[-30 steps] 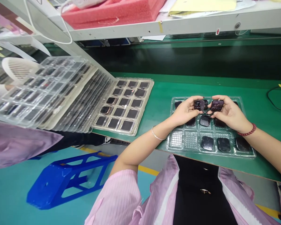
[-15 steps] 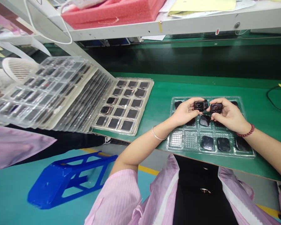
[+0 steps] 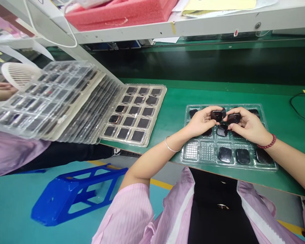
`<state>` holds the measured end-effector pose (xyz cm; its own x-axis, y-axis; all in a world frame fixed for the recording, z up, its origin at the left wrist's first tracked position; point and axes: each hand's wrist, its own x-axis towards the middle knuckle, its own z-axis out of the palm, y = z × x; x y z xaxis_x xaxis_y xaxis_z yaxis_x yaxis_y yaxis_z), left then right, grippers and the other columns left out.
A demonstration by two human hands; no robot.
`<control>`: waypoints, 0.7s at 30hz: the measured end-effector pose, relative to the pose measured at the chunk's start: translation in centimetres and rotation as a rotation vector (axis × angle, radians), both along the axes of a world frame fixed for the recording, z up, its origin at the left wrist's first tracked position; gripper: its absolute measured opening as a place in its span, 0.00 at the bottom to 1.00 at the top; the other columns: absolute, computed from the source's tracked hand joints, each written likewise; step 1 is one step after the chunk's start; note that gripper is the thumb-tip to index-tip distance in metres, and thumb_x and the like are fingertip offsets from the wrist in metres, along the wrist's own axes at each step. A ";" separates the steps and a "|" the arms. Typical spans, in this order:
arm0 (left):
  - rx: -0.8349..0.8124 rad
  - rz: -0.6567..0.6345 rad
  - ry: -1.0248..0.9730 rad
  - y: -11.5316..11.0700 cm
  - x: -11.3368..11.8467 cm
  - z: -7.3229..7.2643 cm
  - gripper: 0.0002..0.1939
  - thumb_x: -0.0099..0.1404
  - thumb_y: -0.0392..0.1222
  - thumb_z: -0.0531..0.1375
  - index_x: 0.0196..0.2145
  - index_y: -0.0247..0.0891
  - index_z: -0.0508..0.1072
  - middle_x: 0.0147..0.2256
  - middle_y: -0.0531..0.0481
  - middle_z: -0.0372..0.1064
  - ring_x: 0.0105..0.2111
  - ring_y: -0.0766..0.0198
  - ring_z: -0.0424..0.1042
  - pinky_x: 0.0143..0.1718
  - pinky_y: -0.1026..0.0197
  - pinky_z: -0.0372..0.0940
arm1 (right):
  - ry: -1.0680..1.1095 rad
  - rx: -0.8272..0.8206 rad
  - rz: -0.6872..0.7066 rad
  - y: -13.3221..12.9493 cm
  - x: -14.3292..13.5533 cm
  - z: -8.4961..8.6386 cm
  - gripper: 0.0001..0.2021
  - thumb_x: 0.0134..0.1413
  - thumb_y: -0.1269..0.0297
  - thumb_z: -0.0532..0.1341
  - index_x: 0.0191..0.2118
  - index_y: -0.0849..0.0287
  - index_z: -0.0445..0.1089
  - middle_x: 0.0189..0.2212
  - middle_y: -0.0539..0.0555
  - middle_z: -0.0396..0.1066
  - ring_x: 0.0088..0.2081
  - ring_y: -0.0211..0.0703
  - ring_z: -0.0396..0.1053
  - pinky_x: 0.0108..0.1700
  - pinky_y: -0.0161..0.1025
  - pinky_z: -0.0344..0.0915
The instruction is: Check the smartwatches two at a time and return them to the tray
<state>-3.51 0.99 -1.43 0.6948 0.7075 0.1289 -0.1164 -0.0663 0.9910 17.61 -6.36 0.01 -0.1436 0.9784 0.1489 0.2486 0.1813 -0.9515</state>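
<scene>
Over a clear plastic tray [image 3: 190, 165], my left hand [image 3: 202, 121] pinches a small dark glossy square piece [image 3: 217, 116] with rounded corners, like a smartwatch screen. My right hand [image 3: 249, 125] is closed on a similar dark square piece [image 3: 234, 118], held close beside the first. Several more dark squares lie in the tray's pockets, among them one [image 3: 225, 155] in the front row. Two front-left pockets [image 3: 191, 150] show only their gridded bottoms. My hands hide part of the back and middle rows.
Left of my tray, another tray [image 3: 148, 139] of dark squares lies on the green table [image 3: 173, 98], beside a leaning stack of filled trays [image 3: 76, 112]. A co-worker's hand [image 3: 1, 91] is behind the stack. A blue stool [image 3: 49, 200] is on the floor; a shelf [image 3: 213, 25] runs above.
Both dark squares tilt slightly differently in my fingers, while my hands stay nearly in place. At the far left, the co-worker's hand and forearm have come further into view.
</scene>
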 end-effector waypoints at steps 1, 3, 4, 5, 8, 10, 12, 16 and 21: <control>0.005 0.001 0.005 0.0 0.0 0.0 0.25 0.58 0.33 0.62 0.55 0.36 0.69 0.53 0.41 0.71 0.45 0.58 0.76 0.51 0.54 0.72 | -0.003 -0.001 0.003 0.0 0.0 0.0 0.17 0.51 0.65 0.68 0.48 0.53 0.68 0.42 0.54 0.76 0.34 0.47 0.76 0.31 0.41 0.75; 0.016 0.010 0.014 -0.1 0.0 0.1 0.24 0.59 0.34 0.62 0.54 0.36 0.69 0.52 0.42 0.72 0.45 0.59 0.76 0.51 0.55 0.72 | -0.001 -0.017 0.000 0.0 0.0 0.1 0.16 0.52 0.65 0.67 0.48 0.53 0.68 0.40 0.54 0.76 0.31 0.45 0.75 0.30 0.40 0.74; 0.018 0.014 0.015 -0.1 0.0 0.1 0.24 0.59 0.35 0.62 0.54 0.36 0.69 0.52 0.41 0.72 0.44 0.59 0.77 0.51 0.55 0.72 | 0.003 -0.028 -0.003 0.0 0.0 0.1 0.15 0.53 0.65 0.66 0.47 0.53 0.68 0.39 0.53 0.76 0.30 0.44 0.75 0.29 0.40 0.74; 0.016 0.016 0.015 -0.1 0.0 0.1 0.23 0.60 0.36 0.62 0.54 0.35 0.70 0.52 0.41 0.72 0.44 0.59 0.77 0.50 0.56 0.73 | 0.007 -0.035 -0.009 -0.1 0.0 0.1 0.15 0.54 0.65 0.66 0.47 0.53 0.68 0.38 0.53 0.76 0.28 0.44 0.74 0.28 0.39 0.74; -0.006 0.004 0.013 0.0 0.0 0.1 0.21 0.62 0.37 0.61 0.53 0.35 0.70 0.54 0.40 0.70 0.45 0.58 0.77 0.47 0.57 0.74 | 0.008 -0.025 -0.012 0.0 0.0 0.1 0.16 0.52 0.65 0.67 0.47 0.53 0.69 0.39 0.54 0.77 0.30 0.45 0.75 0.31 0.41 0.75; -0.015 -0.002 0.007 0.1 0.1 0.0 0.22 0.61 0.35 0.60 0.53 0.35 0.70 0.55 0.40 0.70 0.45 0.58 0.76 0.48 0.56 0.74 | -0.001 -0.007 -0.004 0.0 0.0 0.1 0.18 0.51 0.65 0.68 0.48 0.53 0.69 0.41 0.54 0.76 0.33 0.47 0.76 0.33 0.42 0.75; -0.018 -0.003 -0.011 0.0 0.1 -0.1 0.24 0.59 0.33 0.60 0.54 0.35 0.69 0.55 0.41 0.70 0.45 0.59 0.76 0.49 0.55 0.74 | -0.007 0.002 0.005 0.0 0.0 0.2 0.18 0.51 0.66 0.68 0.49 0.53 0.69 0.41 0.54 0.76 0.34 0.47 0.76 0.34 0.42 0.76; -0.017 -0.002 -0.012 -0.1 0.1 -0.2 0.24 0.56 0.30 0.59 0.52 0.35 0.70 0.54 0.42 0.70 0.46 0.59 0.75 0.51 0.54 0.74 | 0.001 -0.027 0.002 0.0 -0.1 0.2 0.14 0.54 0.66 0.66 0.46 0.53 0.70 0.37 0.53 0.76 0.30 0.44 0.75 0.31 0.40 0.75; -0.020 0.004 0.000 -0.1 0.1 -0.1 0.24 0.57 0.31 0.60 0.53 0.35 0.70 0.53 0.42 0.70 0.46 0.59 0.76 0.52 0.53 0.73 | 0.006 -0.009 0.004 0.0 -0.1 0.3 0.14 0.52 0.66 0.66 0.46 0.52 0.70 0.38 0.52 0.76 0.30 0.44 0.75 0.32 0.41 0.75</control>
<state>-3.41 0.87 -1.55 0.6922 0.7125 0.1149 -0.1165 -0.0468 0.9921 17.47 -6.37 0.28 -0.1467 0.9791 0.1412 0.2420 0.1739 -0.9546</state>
